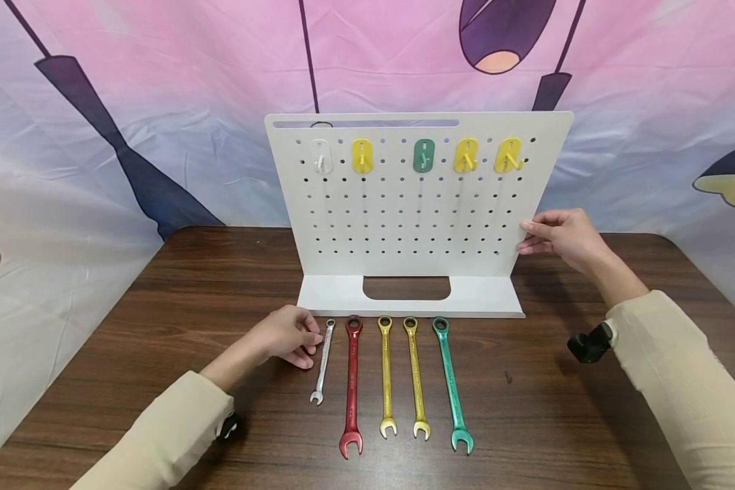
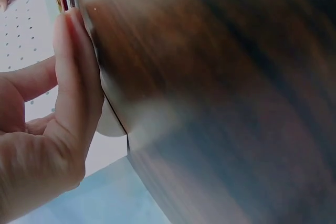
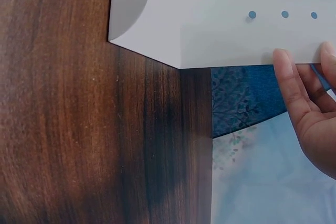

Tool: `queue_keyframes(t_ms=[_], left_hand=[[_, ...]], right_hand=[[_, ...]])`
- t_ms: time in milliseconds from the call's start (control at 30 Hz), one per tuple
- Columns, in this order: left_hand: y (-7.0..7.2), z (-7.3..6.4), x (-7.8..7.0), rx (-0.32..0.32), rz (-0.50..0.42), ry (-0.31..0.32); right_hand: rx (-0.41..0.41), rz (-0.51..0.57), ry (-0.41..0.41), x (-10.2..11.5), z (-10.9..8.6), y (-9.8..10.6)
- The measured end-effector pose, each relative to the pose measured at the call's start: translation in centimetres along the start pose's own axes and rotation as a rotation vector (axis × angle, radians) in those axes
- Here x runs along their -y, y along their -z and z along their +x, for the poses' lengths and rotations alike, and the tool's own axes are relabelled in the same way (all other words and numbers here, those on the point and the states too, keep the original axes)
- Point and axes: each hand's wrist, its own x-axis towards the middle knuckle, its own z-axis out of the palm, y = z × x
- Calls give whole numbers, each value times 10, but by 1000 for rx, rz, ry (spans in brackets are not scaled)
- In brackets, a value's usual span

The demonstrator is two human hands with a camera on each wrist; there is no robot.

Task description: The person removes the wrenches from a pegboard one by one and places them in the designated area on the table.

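At the right edge of a white pegboard, my right hand pinches the panel between thumb and fingers. Its fingertips show on the edge in the right wrist view too. My left hand rests low over the table, fingertips right by the small silver wrench, with nothing in its grasp. To the right of that wrench lie a long red wrench, two yellow wrenches and a green wrench. All have their ring ends toward the board and their open ends toward me.
Along the pegboard's top hang a white hook, a yellow hook, a green hook and two more yellow hooks on the right. The board stands on the dark wooden table. Behind hangs a printed cloth.
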Motion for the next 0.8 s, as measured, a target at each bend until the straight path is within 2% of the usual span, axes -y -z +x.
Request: queue_keyframes(t_ms=[500, 600, 800], left_hand=[[15, 2, -2, -16, 33, -25], [21, 2, -3, -32, 64, -69], [37, 1, -1, -96, 154, -210]], right_hand=[[-29, -42, 4, 0, -2, -2], [-37, -89, 9, -1, -4, -1], [-31, -277, 46, -5, -13, 3]])
